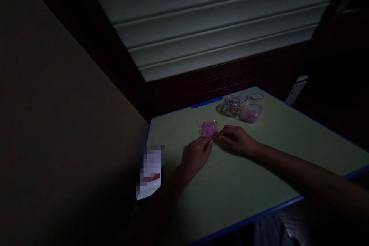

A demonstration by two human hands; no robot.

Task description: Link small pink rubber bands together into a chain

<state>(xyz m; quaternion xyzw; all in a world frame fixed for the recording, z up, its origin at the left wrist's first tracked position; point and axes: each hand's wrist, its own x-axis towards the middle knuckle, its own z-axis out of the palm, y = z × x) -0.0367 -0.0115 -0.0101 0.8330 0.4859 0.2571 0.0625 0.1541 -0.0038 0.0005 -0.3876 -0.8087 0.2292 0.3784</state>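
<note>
My left hand is pinched closed just in front of a small heap of pink and purple bits, which look like tiny elastic bands. A thin pale strand stretches from its fingertips to those of my right hand, also closed in a pinch. In the dim light I cannot make out whether the strand is a band or a thread. Something small and yellowish lies at the heap's right edge.
Behind my right hand stand a clear round tub with pink bits and a heap of multicoloured rings. A clear lid lies farther back. The pale table has a blue edge. At left lies a lit, blurred-out white object.
</note>
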